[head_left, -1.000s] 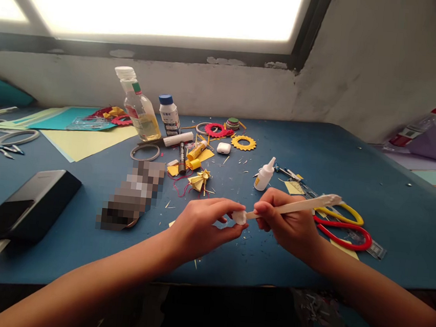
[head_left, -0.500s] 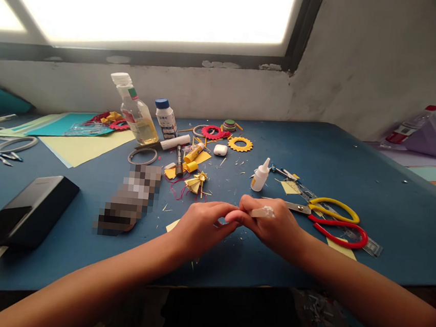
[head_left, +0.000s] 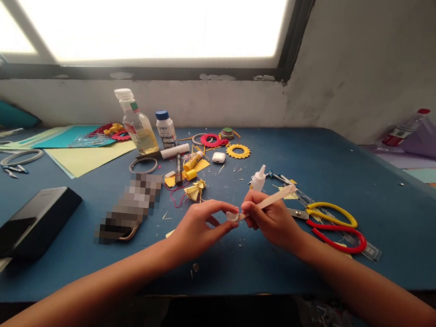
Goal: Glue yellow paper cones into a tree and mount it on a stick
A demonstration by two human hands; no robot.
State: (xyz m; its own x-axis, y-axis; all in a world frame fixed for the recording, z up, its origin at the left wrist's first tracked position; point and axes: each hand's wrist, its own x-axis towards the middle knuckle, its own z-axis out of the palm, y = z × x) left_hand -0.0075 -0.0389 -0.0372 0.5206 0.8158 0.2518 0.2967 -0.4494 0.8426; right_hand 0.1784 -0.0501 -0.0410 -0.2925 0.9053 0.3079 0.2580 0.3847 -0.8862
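My left hand (head_left: 200,223) pinches a small white piece (head_left: 231,216) between thumb and fingertips; its exact kind is unclear. My right hand (head_left: 270,217) is closed around a flat wooden craft stick (head_left: 270,200), which slants up to the right. Ragged whitish stuff shows at the stick's upper end, while its lower end touches or nearly touches the white piece. Just behind my right hand stands a white glue bottle (head_left: 257,179) with a pointed nozzle. Scissors (head_left: 331,227) with one yellow and one red handle lie right of that hand.
A power bank (head_left: 27,222) with a white cable lies at left, beside a blurred-out phone (head_left: 131,209). Behind are a clear bottle (head_left: 140,130), a blue-capped bottle (head_left: 165,130), a white earbud case (head_left: 219,157), paper rings and a yellow paper ornament (head_left: 195,189).
The craft stick has swung from lying across my right hand to pointing up and right. The white piece now shows in my left fingertips. The view has shifted slightly.
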